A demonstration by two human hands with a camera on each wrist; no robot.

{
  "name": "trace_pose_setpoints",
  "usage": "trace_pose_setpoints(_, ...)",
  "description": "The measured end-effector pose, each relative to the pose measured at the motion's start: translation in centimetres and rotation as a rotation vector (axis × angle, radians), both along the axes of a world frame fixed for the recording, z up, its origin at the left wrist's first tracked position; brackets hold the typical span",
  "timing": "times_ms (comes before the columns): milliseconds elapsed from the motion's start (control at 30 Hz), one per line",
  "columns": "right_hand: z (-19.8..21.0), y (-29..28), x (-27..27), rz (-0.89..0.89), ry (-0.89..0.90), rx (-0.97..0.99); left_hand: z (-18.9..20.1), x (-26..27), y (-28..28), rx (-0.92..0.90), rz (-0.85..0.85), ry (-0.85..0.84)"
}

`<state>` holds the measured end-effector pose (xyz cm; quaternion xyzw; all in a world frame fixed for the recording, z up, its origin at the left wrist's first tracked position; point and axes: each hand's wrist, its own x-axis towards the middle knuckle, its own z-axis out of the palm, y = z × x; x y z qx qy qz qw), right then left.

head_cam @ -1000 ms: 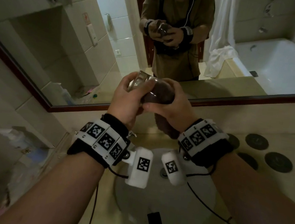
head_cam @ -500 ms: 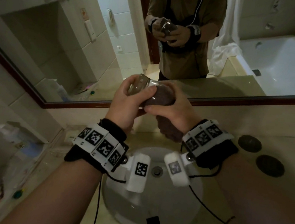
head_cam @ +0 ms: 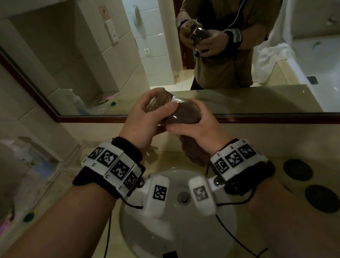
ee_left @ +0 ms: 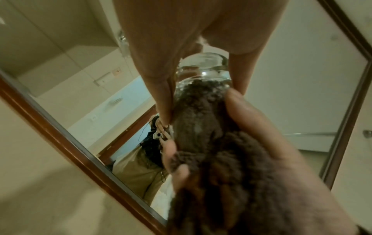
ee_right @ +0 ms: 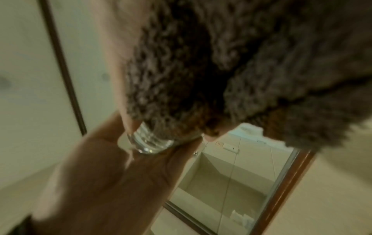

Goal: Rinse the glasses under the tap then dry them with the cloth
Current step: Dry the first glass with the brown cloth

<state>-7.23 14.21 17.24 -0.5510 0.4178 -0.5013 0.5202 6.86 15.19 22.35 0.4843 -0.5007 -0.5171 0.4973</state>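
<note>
A clear glass lies on its side in front of the mirror, above the basin. My left hand grips it round the thick base end. A dark brown terry cloth is pushed into the glass's open end, and its tail hangs down below my right hand, which grips the cloth at the mouth. In the left wrist view the cloth fills most of the glass. No other glass is in view.
A white round basin with its drain lies below the hands. Two dark round coasters sit on the counter at the right. Toiletries clutter the counter at the left. The framed mirror stands close behind the hands.
Both hands keep their hold on the glass and cloth at about the same spot. The head view has tipped down, showing more of the basin.
</note>
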Motion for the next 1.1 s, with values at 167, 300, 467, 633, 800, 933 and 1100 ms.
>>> trace_pose_setpoints(167,0.6,0.2,0.5,-0.103,0.124,-0.152,0.0,-0.1,0.1,0.026,0.067,0.076)
trace_pose_setpoints(300,0.7,0.8,1.2,-0.199,0.193,-0.296,0.6,-0.6,-0.1,0.059,0.035,0.159)
trace_pose_setpoints(467,0.6,0.4,0.6,-0.067,-0.039,-0.116,0.7,-0.2,-0.1,-0.001,0.062,0.071)
trace_pose_setpoints(633,0.9,0.6,0.1,-0.022,0.002,-0.107,0.6,0.2,0.5,0.019,0.018,0.040)
trace_pose_setpoints(800,1.1,1.5,0.3,-0.130,0.268,-0.361,0.9,0.1,0.8,0.080,-0.005,0.065)
trace_pose_setpoints(933,0.8,1.4,0.3,-0.089,0.159,-0.226,0.8,0.2,1.1,-0.008,0.019,0.004)
trace_pose_setpoints(1100,1.2,1.2,-0.8,0.110,-0.051,0.029,1.1,0.4,1.1,-0.043,-0.046,-0.105)
